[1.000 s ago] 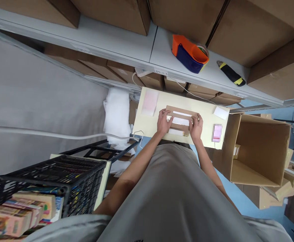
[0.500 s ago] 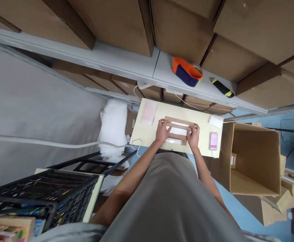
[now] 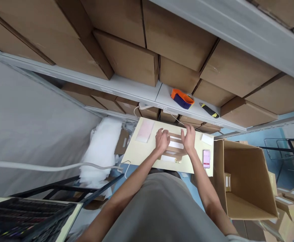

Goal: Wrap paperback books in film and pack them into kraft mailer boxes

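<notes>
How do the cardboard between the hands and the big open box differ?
The big open box is far larger than the cardboard. The cardboard lies on the table, while the box is beside the table. White strips show on the cardboard; the box's visible walls are plain. Both are brown.

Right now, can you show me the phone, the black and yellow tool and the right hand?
Phone (image 3: 206, 158): head view, middle of its screen.
Black and yellow tool (image 3: 209, 110): head view, its black middle.
Right hand (image 3: 189, 138): head view, its back.

Cream tabletop, cardboard package, phone, pinkish pad
</notes>
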